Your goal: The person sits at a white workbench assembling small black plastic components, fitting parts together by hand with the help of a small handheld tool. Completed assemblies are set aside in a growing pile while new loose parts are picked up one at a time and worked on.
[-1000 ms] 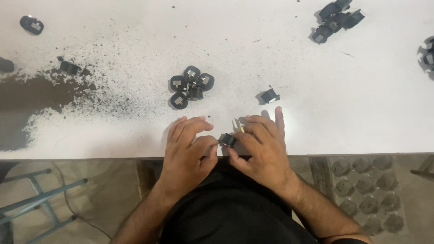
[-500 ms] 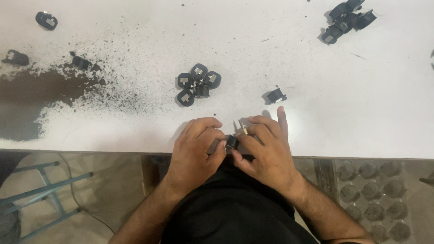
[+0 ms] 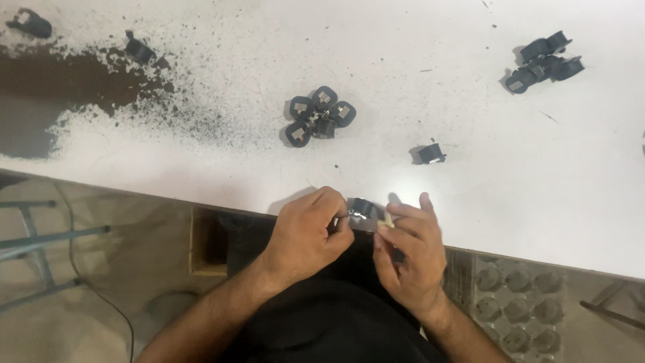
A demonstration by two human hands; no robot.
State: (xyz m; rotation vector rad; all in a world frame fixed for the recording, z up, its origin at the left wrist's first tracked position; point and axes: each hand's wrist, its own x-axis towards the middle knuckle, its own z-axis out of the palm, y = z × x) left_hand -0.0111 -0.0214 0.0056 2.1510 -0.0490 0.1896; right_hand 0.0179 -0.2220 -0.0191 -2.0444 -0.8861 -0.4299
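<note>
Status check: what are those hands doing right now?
Left hand and right hand both pinch one small black part at the table edge. Nothing blocks them; cluster of black parts lies beyond.

I see both hands at the table [image 3: 537, 202] edge, left hand [image 3: 306, 238] and right hand [image 3: 410, 259] meeting on one part [image 3: 363, 207]. Cluster [image 3: 319, 115] ahead of the left hand. Single part [image 3: 431, 153] just ahead of the right. Pile [image 3: 543, 60] far ahead-right. Debris [image 3: 80, 81] far ahead-left.
</note>
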